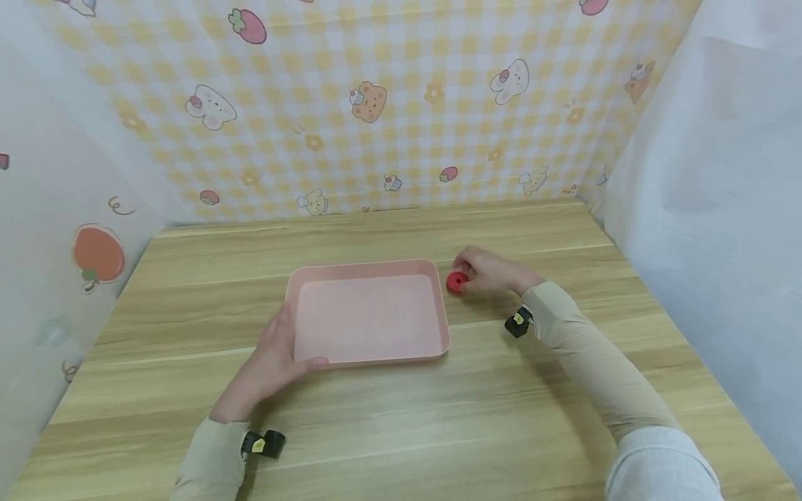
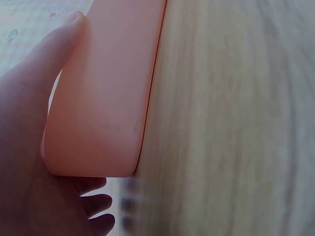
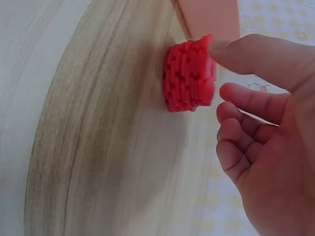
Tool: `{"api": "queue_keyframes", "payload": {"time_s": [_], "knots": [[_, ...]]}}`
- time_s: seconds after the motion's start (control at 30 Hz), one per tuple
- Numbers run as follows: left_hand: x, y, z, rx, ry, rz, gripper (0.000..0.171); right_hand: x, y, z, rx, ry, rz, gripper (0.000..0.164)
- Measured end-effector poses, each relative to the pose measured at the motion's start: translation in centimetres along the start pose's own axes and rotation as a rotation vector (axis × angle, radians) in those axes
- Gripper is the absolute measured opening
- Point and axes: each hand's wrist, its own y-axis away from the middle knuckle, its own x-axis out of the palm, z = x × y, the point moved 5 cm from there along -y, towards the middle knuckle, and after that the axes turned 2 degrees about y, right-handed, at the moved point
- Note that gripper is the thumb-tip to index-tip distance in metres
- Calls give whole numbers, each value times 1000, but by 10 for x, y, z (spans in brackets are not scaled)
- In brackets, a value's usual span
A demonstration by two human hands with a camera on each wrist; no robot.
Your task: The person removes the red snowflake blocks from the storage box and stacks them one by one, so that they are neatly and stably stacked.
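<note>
A shallow pink tray (image 1: 370, 268) lies on the wooden table. My left hand (image 1: 273, 360) holds its near left corner, thumb along the front wall and the other fingers at the left side. In the left wrist view the thumb (image 2: 51, 49) reaches up to the rim. Right of the tray stands a short red cylinder (image 3: 187, 76) with rows of blocky ridges on its side; from above it looks round with a dark centre. My right hand (image 1: 491, 270) is beside it, thumb tip at its upper edge. A small gap shows between the index fingertip and the cylinder.
The wooden table (image 1: 401, 431) extends around the tray. A yellow checked cloth (image 1: 432, 125) with cartoon prints hangs behind it, and pale sheets (image 1: 708, 174) line the sides. Each wrist wears a small black camera (image 1: 519, 323).
</note>
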Motion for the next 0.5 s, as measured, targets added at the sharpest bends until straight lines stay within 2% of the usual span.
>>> {"api": "queue_keyframes", "payload": {"time_s": [0.17, 0.3, 0.4, 0.5], "knots": [[-2, -4, 0, 11, -35, 7, 130, -5, 6, 1, 12, 18, -32, 41], [-5, -4, -1, 17, -107, 7, 129, -2, 13, 0, 48, 95, -12, 56], [-9, -3, -2, -4, -183, 13, 131, 0, 20, -1, 62, 149, -3, 67], [-13, -3, -2, -28, -221, 28, 132, 1, 29, -2, 78, 171, -10, 74]]}}
